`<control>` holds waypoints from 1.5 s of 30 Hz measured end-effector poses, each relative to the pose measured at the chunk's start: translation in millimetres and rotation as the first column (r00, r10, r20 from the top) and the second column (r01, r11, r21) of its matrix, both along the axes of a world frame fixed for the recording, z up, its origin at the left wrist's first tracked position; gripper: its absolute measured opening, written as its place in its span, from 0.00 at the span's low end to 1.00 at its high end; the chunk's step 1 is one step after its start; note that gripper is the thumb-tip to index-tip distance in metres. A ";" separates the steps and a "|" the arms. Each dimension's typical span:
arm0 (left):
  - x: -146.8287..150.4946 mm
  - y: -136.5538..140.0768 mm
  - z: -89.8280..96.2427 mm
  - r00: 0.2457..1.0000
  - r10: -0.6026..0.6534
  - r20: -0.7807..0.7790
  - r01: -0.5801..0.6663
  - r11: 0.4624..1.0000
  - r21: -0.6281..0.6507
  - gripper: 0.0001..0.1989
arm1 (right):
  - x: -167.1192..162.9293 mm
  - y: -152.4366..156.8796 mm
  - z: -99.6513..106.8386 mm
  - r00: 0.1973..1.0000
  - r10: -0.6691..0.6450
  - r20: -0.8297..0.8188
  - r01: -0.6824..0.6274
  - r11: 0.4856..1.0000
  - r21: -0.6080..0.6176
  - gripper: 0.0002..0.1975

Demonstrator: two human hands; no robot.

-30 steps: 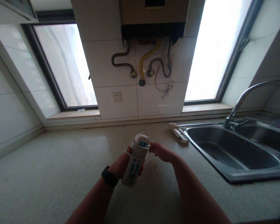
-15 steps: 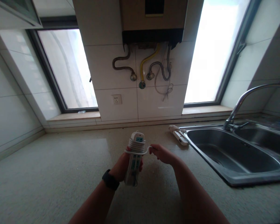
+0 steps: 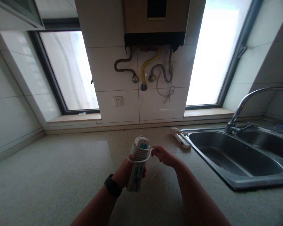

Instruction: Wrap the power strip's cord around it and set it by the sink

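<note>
Wrapped around a white power strip (image 3: 137,175) with blue-green socket areas is my left hand (image 3: 125,171), a dark band on its wrist. The strip is tilted, its upper end leaning away from me over the counter. Several turns of white cord (image 3: 141,153) circle its upper part. My right hand (image 3: 162,154), just right of the strip, pinches the cord's loose run between thumb and fingers. The fingers of my left hand behind the strip are partly hidden.
A second white power strip (image 3: 182,140) with its cord bundled lies by the steel sink (image 3: 233,182). A curved faucet (image 3: 244,102) rises behind it. On the tiled wall are a socket (image 3: 118,101) and a water heater (image 3: 155,23) with hoses.
The power strip's upper end has tipped slightly to the right and lower. The cord between it and my right hand is shorter; both hands keep their hold.
</note>
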State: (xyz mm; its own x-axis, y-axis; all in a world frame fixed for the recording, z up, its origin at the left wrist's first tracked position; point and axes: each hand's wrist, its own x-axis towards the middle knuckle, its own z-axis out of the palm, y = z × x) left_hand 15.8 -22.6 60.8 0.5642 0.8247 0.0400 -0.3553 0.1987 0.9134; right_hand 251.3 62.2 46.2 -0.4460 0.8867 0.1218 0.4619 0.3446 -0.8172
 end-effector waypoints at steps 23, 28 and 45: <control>-2.2 0.7 12.4 0.925 -0.217 0.311 0.284 0.940 -0.189 0.55 | 20.8 -19.1 28.6 0.878 0.473 -0.080 -0.479 0.870 -0.119 0.30; -6.1 2.1 17.9 0.944 -0.137 0.300 0.197 0.964 -0.179 0.52 | 30.6 -19.3 28.9 0.871 0.480 -0.103 -0.491 0.859 -0.147 0.31; -0.7 -7.9 14.2 0.912 -0.395 0.113 0.409 0.899 -0.156 0.54 | 27.6 -15.4 29.5 0.927 0.372 -0.048 -0.375 0.923 -0.087 0.25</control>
